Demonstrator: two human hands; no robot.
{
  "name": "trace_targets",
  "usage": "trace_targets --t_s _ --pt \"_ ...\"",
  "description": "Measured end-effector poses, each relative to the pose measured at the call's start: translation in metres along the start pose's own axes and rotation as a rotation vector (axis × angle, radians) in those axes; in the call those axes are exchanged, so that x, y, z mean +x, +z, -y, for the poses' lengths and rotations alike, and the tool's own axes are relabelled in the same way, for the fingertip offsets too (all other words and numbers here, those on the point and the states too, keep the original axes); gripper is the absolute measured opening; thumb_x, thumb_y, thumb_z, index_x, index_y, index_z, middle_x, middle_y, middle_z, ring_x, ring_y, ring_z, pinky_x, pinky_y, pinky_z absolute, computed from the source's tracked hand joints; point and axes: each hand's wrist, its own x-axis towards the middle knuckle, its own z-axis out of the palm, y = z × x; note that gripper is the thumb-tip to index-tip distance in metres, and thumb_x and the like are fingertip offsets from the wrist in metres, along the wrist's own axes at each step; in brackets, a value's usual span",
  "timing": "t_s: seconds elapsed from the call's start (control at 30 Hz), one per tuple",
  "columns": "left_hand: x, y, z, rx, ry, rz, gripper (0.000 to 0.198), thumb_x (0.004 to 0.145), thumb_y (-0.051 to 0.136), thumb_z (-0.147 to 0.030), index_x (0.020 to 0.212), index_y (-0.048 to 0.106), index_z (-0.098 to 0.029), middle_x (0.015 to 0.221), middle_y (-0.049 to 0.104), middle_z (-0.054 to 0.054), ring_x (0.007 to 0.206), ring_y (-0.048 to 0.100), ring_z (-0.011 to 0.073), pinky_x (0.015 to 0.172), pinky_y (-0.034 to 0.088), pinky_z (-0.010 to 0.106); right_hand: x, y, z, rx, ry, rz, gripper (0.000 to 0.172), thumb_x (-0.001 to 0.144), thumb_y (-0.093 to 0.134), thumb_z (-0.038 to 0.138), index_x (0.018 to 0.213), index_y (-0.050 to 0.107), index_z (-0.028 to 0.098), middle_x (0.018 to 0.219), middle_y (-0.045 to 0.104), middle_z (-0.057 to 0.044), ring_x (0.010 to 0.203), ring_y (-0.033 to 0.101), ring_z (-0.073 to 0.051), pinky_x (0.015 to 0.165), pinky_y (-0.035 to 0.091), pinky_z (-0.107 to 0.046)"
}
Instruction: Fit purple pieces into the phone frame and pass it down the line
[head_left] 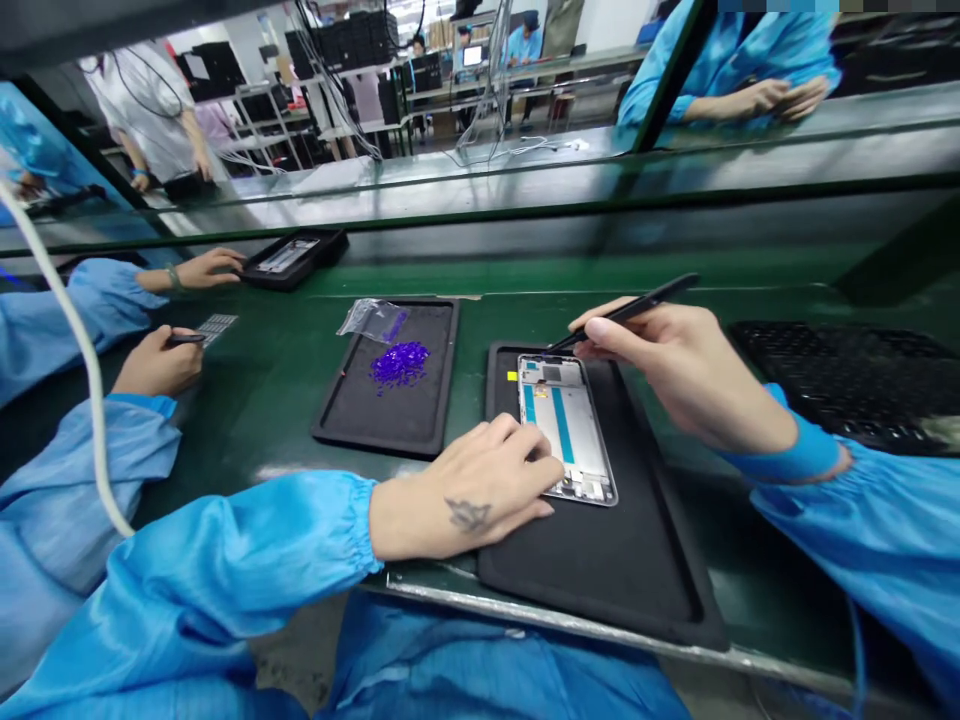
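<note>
Black tool (654, 297) pinched by the right hand (690, 375) points at the twelve o'clock edge of the phone frame (589, 440), the loosely curled left hand (465, 490) touching its seven o'clock side, grip not determinable, the frame lying on a dark tray (600, 570), purple pieces (401, 365) at ten o'clock.

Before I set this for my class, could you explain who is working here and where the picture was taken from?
There's no machine: a person works bare-handed, seen by a camera worn on their head, looking forward and down. The left hand rests on a phone frame lying on a black tray. The right hand holds a slim black tool, probably tweezers, angled toward the frame's far end. Left of that, on the green table, another tray carries purple bits and a clear bag. Hands farther left belong to someone else.
</note>
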Motion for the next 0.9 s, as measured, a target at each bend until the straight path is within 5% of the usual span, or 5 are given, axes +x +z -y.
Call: trace_targets --t_s 0.17,0.43,0.9 --pt "0.002 0.004 -0.003 0.048 0.065 0.028 0.015 0.103 0.042 -0.022 0.104 0.055 -0.015 0.12 0.06 0.011 0.103 0.048 0.0248 0.091 0.05 0.039 0.008 -0.001 -0.019 -0.012 -0.019 0.05 0.031 0.079 0.075 0.052 0.082 0.077 0.021 0.087 0.075 -0.005 0.083 0.069 -0.023 0.082 0.056 -0.039" --pt "-0.013 -0.036 -0.017 -0.279 0.105 0.029 0.011 0.104 0.042 -0.022 0.097 0.049 -0.019 0.12 0.063 0.011 0.108 0.055 0.0221 0.099 0.047 0.036 0.007 0.008 -0.028 0.067 0.043 0.217 0.032 0.077 0.077 0.055 0.084 0.075 0.023 0.083 0.072 -0.003 0.081 0.068 -0.021 0.08 0.06 -0.038" --pt "-0.015 -0.034 -0.015 -0.278 0.061 0.038 0.01 0.104 0.042 -0.023 0.096 0.048 -0.02 0.12 0.063 0.01 0.11 0.056 0.0235 0.097 0.05 0.038 0.005 0.004 -0.022 -0.247 -0.111 0.294 0.037 0.083 0.067 0.057 0.091 0.076 0.022 0.09 0.075 -0.003 0.085 0.068 -0.025 0.081 0.05 -0.037"
